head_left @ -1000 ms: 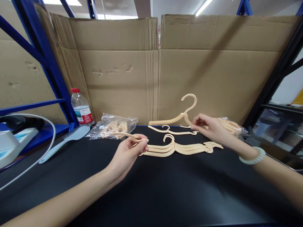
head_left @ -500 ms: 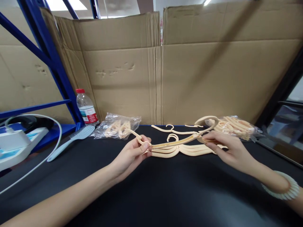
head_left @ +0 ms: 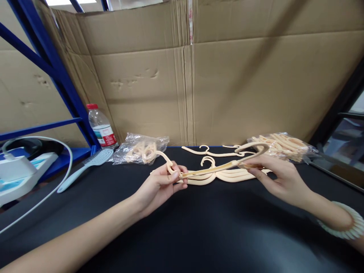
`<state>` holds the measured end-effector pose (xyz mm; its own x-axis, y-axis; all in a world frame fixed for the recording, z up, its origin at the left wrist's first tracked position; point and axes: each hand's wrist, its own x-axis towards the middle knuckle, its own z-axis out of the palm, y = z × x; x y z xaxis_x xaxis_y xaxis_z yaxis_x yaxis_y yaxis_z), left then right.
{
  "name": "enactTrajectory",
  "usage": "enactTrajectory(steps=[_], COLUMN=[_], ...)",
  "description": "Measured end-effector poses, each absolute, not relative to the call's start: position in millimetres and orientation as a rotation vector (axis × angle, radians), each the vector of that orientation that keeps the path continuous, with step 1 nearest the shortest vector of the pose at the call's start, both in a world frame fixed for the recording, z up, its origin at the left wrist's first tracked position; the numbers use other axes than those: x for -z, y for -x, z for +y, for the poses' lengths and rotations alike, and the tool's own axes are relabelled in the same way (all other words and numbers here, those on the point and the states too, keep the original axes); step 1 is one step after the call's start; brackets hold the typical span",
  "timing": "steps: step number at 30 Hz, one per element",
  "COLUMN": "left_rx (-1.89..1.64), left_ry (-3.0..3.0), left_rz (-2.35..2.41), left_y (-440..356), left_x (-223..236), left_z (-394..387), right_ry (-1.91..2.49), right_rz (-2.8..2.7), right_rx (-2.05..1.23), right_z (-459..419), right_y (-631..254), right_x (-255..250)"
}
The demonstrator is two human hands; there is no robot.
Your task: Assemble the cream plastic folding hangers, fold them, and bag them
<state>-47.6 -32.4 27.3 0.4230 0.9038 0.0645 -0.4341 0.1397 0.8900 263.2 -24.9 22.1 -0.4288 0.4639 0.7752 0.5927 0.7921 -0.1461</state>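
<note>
My left hand [head_left: 162, 185] is closed in a pinch on a curved beige hanger piece [head_left: 163, 158]. My right hand [head_left: 280, 178] is closed on a beige plastic hanger [head_left: 218, 168], held level just above the black table [head_left: 182, 235]. The hanger's free end meets the piece at my left fingertips. Under both lies a flat stack of beige hangers [head_left: 224, 176]. One more hanger [head_left: 212, 152] lies behind the stack.
A clear bag of beige parts [head_left: 140, 148] lies at the back left, another bag of hangers [head_left: 284, 146] at the back right. A water bottle [head_left: 100, 127], a light blue hairbrush [head_left: 83, 168], a white cable and blue shelving stand left. Cardboard walls close the back.
My right hand brought its hanger down from upright at the back to level over the stack, its end meeting the piece in my left hand. The left hand shifted slightly right.
</note>
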Motion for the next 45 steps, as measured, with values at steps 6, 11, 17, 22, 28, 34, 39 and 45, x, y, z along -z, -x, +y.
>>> enactTrajectory(steps=[6, 11, 17, 22, 28, 34, 39, 45], left_rx=[-1.046, -1.058, -1.096, -1.119, -1.144, -1.179, -1.206, -1.285], left_ry=[-1.002, -1.028, -1.052, -1.067, -1.099, -1.104, -1.09, -1.06], left_rz=[0.556, 0.552, 0.665, 0.69, 0.673, 0.705, 0.769, 0.772], left_y=[48, 48, 49, 48, 48, 48, 48, 49], left_x=[-26, -22, -23, -25, -22, -22, -23, -23], left_z=[-33, -32, -33, -34, -33, -35, -38, -34], right_ry=[0.782, 0.75, 0.704, 0.702, 0.698, 0.7, 0.743, 0.833], right_rz=[-2.08, -2.066, -2.074, -2.068, -2.061, -2.029, -2.028, -2.007], right_rx=[0.212, 0.256, 0.267, 0.271, 0.303, 0.292, 0.261, 0.306], right_z=[-26, -28, -31, -34, -36, -39, -41, -44], right_y=[-260, -257, -254, -253, -250, -249, -248, -246], right_x=[-21, -20, -18, -17, -16, -14, -13, -10])
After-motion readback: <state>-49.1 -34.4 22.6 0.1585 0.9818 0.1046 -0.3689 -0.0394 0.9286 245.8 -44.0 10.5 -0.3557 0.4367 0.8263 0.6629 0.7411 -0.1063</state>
